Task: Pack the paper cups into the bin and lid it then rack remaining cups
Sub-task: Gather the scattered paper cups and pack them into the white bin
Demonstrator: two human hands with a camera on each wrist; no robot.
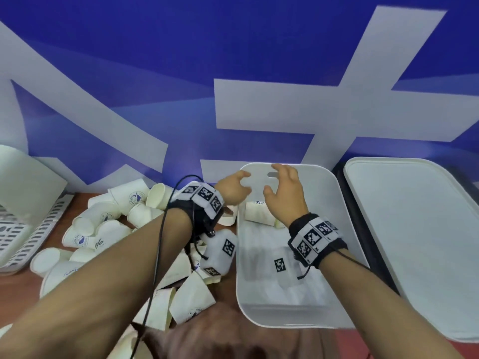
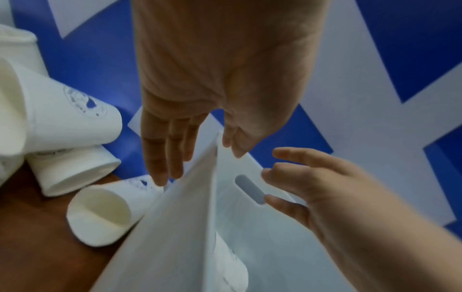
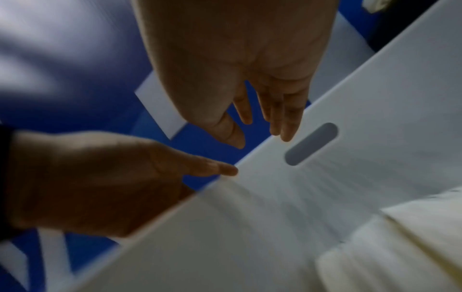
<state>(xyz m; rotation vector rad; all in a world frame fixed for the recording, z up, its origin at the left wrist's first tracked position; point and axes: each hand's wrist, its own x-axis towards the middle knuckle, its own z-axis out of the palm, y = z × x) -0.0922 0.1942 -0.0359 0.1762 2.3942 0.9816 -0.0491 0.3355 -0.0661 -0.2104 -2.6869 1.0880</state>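
Note:
The white bin (image 1: 344, 229) stands open at centre right, with a few paper cups (image 1: 259, 213) lying at its far end. Many more loose cups (image 1: 108, 224) are piled on the brown table to the left of the bin. Both hands hover over the bin's far wall, by its handle slot (image 2: 250, 189). My left hand (image 1: 242, 182) is at the far left corner, fingers spread and holding nothing. My right hand (image 1: 274, 180) is just right of it, fingers also spread and empty. The white lid (image 1: 414, 242) lies flat to the right of the bin.
A white slotted rack (image 1: 23, 237) lies at the left edge, with a tall white container (image 1: 26, 182) behind it. A blue and white banner wall (image 1: 233, 73) rises right behind the table. Cups crowd the table's near left; cables run along my left forearm.

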